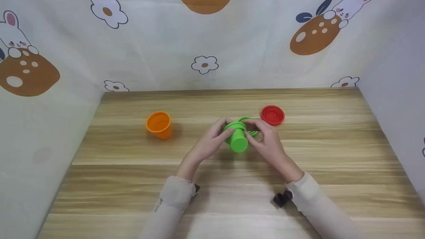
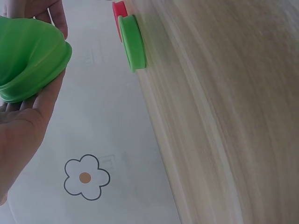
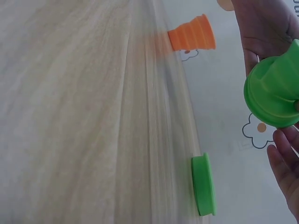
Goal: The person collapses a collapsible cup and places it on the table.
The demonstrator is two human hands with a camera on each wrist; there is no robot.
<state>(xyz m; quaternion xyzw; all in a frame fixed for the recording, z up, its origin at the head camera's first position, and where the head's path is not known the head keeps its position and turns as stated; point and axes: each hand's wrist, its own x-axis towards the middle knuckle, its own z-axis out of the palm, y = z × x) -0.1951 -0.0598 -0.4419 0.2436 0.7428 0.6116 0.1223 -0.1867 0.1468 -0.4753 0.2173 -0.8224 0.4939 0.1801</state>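
Observation:
Both hands hold a green collapsible cup (image 1: pixel 238 144) above the table, its base tilted toward me and its wide rim facing away. My left hand (image 1: pixel 209 141) grips the rim side, with the thumb along the near edge. Opposite it, my right hand (image 1: pixel 269 140) pinches the cup between thumb and fingers. In the left wrist view, the wall of the held cup (image 2: pixel 32 56) looks folded and uneven, partly drawn out. Behind the right hand lies a flat green collapsed cup (image 2: pixel 134 44), mostly covered by that hand in the head view.
An orange cup (image 1: pixel 159 125), fully extended, stands upright on the wooden table (image 1: pixel 123 186) to the left. Back right lies a red collapsed cup (image 1: pixel 272 115), flat. A patterned white cloth (image 1: pixel 153 50) hangs behind and along the sides. Each wrist wears a small black camera (image 1: pixel 281 199).

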